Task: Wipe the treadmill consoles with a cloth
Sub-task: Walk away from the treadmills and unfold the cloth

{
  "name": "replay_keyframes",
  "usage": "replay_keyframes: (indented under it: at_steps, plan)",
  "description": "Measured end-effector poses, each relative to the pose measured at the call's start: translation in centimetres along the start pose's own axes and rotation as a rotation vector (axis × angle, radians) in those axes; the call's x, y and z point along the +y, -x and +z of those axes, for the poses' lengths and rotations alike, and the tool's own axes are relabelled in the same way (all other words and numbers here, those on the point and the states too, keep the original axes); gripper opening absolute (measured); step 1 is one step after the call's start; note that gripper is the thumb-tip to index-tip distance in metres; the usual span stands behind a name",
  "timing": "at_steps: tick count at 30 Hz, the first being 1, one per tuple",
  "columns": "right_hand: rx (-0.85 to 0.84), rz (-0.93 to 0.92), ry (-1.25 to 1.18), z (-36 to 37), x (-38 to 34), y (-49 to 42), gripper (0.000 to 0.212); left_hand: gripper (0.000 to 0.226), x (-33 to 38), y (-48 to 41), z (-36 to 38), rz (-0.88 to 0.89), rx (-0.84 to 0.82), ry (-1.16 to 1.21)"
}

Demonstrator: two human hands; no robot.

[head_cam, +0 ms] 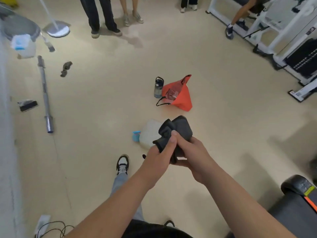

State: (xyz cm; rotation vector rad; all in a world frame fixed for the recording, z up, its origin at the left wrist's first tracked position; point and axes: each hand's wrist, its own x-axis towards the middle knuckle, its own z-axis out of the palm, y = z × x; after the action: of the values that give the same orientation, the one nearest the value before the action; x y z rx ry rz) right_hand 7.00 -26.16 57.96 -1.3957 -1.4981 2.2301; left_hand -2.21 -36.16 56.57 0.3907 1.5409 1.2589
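The treadmill (298,206) is cut off at lower right, and a pale jug (147,133) is half hidden behind the cloth (181,128). Dark and bunched, the cloth is gripped above the floor by the left hand (158,158) and right hand (193,152).

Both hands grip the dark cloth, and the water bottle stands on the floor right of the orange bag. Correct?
One error: the water bottle stands left of the orange bag, not right of it, as the head view shows. The rest holds: the left hand and the right hand both grip the dark cloth.
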Motion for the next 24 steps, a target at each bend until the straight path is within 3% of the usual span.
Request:
replay_keyframes:
  at_steps: [2, 5, 9, 13, 16, 19, 22, 24]
  plan:
    - [0.146, -0.020, -0.063, 1.2, -0.6, -3.8, 0.030, 0.041, 0.5, -4.5, -2.1, -0.073, 0.011, 0.004]
    - [0.329, -0.015, -0.181, 2.8, -1.5, -8.9, 0.028, 0.050, 1.1, -11.1, -6.3, -0.153, -0.017, 0.006]
    - [0.535, -0.044, -0.488, 4.4, -4.5, -13.0, 0.023, 0.076, 3.4, -18.0, -11.6, -0.305, -0.031, 0.033]
    - [0.571, -0.181, -0.692, 4.4, -8.1, -14.7, 0.033, 0.062, 4.5, -22.2, -15.4, -0.484, -0.216, -0.080]
    - [0.517, -0.226, -0.691, 4.0, -9.7, -15.2, 0.041, 0.035, 4.2, -23.4, -16.4, -0.600, -0.296, -0.244]
    - [0.463, -0.231, -0.573, 3.9, -10.8, -15.0, 0.049, 0.015, 4.4, -24.7, -16.5, -0.506, -0.149, -0.356]
    - [0.421, -0.260, -0.568, 3.4, -11.0, -13.5, 0.041, 0.023, 6.6, -25.3, -15.4, -0.270, -0.084, -0.472]
    - [0.422, -0.242, -0.616, 2.9, -10.5, -12.4, 0.038, 0.039, 8.4, -25.1, -14.2, -0.167, -0.186, -0.429]
